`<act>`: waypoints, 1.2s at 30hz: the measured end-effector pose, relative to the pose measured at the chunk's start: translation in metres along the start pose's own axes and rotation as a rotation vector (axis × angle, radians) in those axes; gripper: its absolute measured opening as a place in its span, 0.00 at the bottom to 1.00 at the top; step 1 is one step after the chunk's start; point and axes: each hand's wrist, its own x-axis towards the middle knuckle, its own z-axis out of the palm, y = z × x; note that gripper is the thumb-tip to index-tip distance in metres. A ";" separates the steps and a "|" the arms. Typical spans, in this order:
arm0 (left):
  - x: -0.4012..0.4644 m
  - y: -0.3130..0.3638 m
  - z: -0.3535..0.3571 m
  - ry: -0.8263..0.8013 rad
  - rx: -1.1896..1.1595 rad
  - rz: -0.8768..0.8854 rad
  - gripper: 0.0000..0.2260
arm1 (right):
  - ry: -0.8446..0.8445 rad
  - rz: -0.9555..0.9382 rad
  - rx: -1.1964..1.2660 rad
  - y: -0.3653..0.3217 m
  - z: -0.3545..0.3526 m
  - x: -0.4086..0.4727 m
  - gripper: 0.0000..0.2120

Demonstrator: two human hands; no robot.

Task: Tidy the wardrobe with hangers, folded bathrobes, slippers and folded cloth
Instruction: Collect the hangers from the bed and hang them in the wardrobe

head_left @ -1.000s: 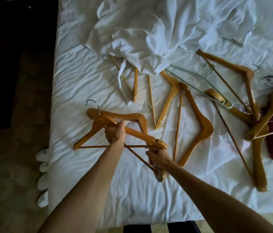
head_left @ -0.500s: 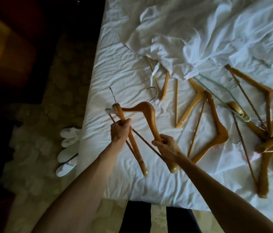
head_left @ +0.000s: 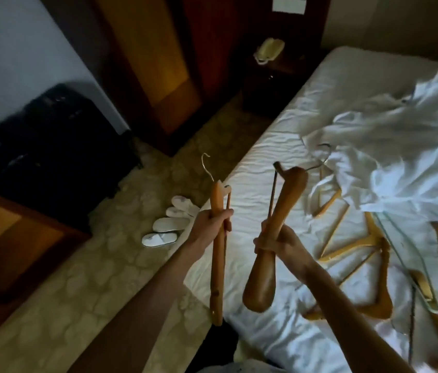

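Each hand held one wooden hanger upright above the bed's (head_left: 279, 146) edge: left hand (head_left: 210, 224) and right hand (head_left: 274, 242), fingers wrapped round the shoulders. They looked stiff, light, smooth; mid-shoulder seemed the surest hold.

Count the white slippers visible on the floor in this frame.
4 slippers, all on the patterned carpet beside the bed: nearest, second, third, and farthest, partly overlapped. More may be hidden behind the left hand.
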 end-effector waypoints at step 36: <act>-0.279 -0.152 -0.603 0.784 -0.293 0.283 0.18 | -1.074 -0.191 -0.556 -0.057 0.689 0.077 0.11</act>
